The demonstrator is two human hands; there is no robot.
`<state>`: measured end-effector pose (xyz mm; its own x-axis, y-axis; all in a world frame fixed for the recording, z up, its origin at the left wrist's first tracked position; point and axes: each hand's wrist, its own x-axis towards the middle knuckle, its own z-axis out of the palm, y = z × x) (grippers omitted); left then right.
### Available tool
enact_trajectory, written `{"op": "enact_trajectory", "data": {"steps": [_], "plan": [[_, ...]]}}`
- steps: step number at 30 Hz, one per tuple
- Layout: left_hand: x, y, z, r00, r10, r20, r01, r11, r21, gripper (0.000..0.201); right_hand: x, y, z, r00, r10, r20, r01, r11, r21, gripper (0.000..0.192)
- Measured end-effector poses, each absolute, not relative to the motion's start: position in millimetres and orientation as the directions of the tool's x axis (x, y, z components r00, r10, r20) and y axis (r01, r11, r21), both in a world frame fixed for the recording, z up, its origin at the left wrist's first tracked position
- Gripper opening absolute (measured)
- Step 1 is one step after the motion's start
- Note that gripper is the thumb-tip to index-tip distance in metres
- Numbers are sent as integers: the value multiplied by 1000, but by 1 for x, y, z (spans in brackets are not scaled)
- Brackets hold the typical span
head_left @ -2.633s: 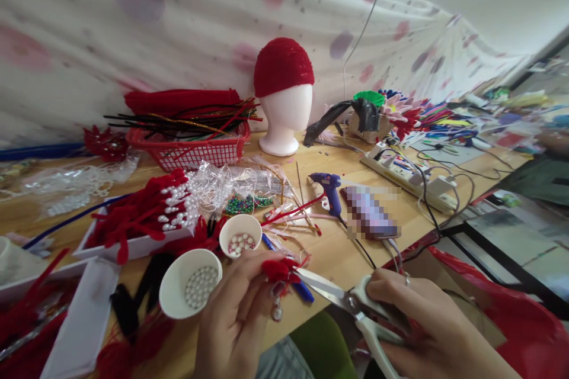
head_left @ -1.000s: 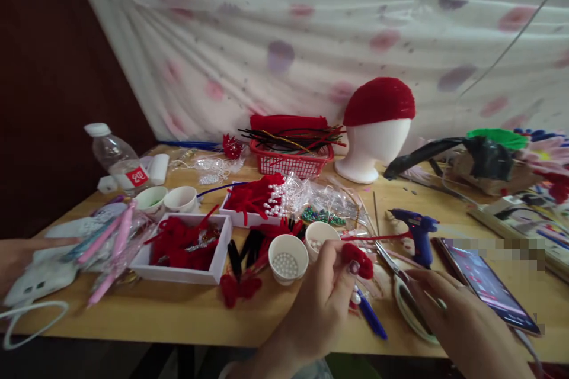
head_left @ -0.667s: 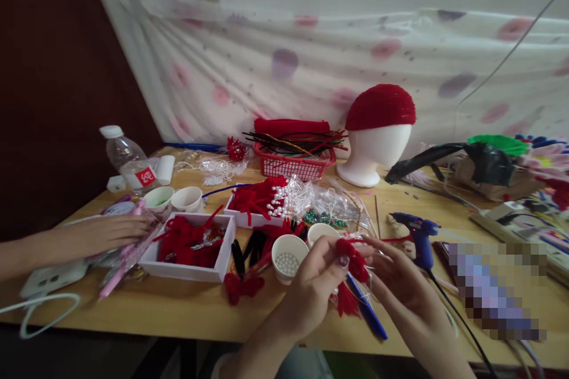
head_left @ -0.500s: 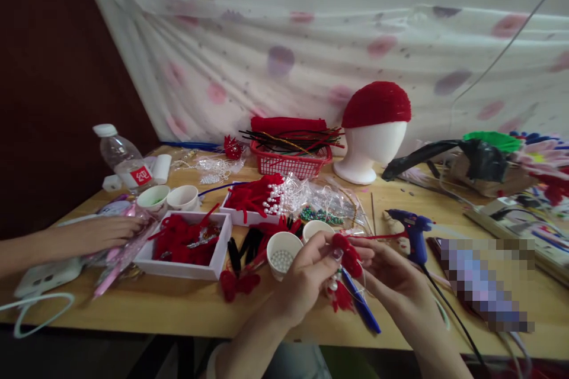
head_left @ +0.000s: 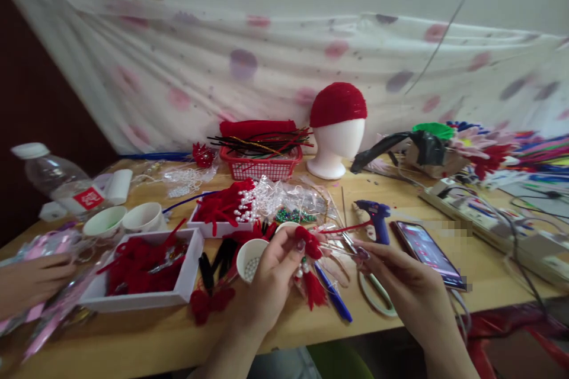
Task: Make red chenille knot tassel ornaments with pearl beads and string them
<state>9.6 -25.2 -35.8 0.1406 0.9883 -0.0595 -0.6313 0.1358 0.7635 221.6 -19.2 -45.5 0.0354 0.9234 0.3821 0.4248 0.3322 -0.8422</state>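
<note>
My left hand (head_left: 280,269) pinches a fuzzy red ornament (head_left: 308,243) between thumb and fingers. White pearl beads (head_left: 304,269) and a red tassel (head_left: 315,290) hang below it. To the right, my right hand (head_left: 400,278) is closed at the fingertips on thin pale strands (head_left: 335,247) that stretch from the ornament. A small silvery piece shows by those fingertips, too blurred to name. Under the hands lies a blue pen (head_left: 335,297). Close to my left hand stands a paper cup (head_left: 249,260) of white pearls, with a red fuzzy piece (head_left: 212,305) beside it.
A white box (head_left: 142,302) of red fuzzy pieces stands left, near another person's hand (head_left: 38,284). A glue gun (head_left: 377,219) and a phone (head_left: 429,254) lie right. Behind are a red basket (head_left: 262,166), a foam head (head_left: 338,142) and a power strip (head_left: 489,231).
My right hand has moved away from the ornament to the right, drawing out the strands. The view has turned right. The left hand still holds the ornament.
</note>
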Motion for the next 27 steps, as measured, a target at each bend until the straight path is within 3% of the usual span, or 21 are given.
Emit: {"op": "enact_trajectory", "data": {"steps": [6, 13, 20, 23, 25, 27], "plan": [[16, -29, -44, 138, 988, -67, -603, 137, 786, 33, 214, -37, -39, 23, 906, 422, 410, 376, -831, 20], [16, -31, -46, 163, 985, -49, -590, 137, 795, 32, 181, -46, -37, -170, 888, 428, 467, 455, -758, 16], [13, -31, -49, 65, 992, -106, -429, 124, 895, 42, 198, -41, -43, -98, 932, 349, 385, 359, -850, 23], [17, -32, -49, 80, 990, -120, -379, 141, 914, 47, 204, -41, -36, 48, 884, 464, 493, 383, -781, 21], [20, -33, -48, 57, 991, -123, -351, 135, 927, 47, 203, -50, -25, 110, 792, 600, 578, 440, -687, 19], [22, -34, -45, 40, 990, -136, -341, 141, 930, 46, 202, -68, -12, 19, 722, 691, 581, 554, -596, 22]]}}
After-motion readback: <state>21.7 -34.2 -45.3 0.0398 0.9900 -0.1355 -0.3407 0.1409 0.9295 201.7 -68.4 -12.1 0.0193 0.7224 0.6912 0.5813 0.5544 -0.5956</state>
